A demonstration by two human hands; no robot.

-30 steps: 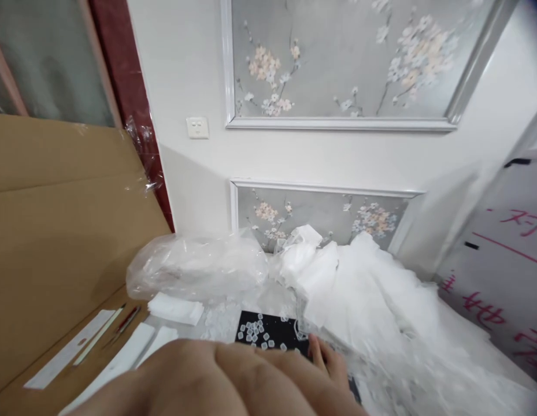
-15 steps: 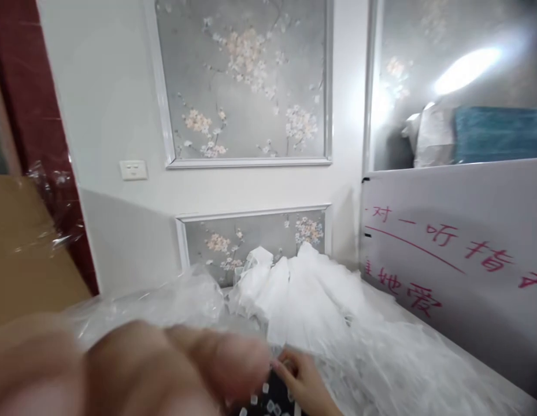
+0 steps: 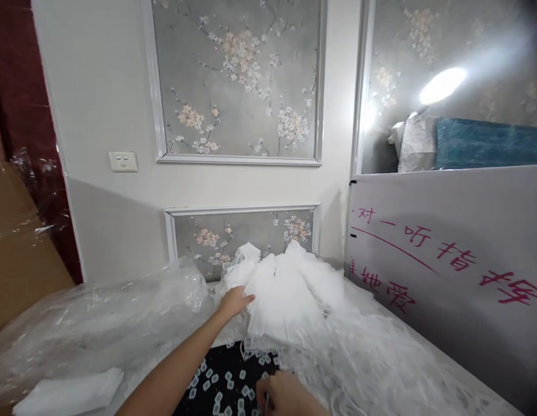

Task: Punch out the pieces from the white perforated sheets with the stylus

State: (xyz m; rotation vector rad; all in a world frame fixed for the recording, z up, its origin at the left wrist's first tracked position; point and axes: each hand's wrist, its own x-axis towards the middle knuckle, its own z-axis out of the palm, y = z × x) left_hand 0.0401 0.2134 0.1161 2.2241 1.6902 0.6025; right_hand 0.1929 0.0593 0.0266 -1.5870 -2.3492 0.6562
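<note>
Reaching forward, my left hand touches the left side of a heap of white sheer mesh pieces; its thumb stands apart and its other fingertips are partly hidden. My right hand is closed low in the view, above a black surface. Something thin shows at its fingers, too small to name. Small clear, rounded-square plastic pieces lie scattered on the black surface, several near my right hand. More loose, stringy white mesh spreads to the right of that hand.
Crumpled clear plastic wrap and a folded white piece lie on the left, beside a cardboard box. On the right stands a whiteboard with red writing. A panelled wall closes the back.
My left hand has moved from close before the camera, where it was blurred, forward to the white heap. My right hand has come lower and nearer. The view has shifted slightly right.
</note>
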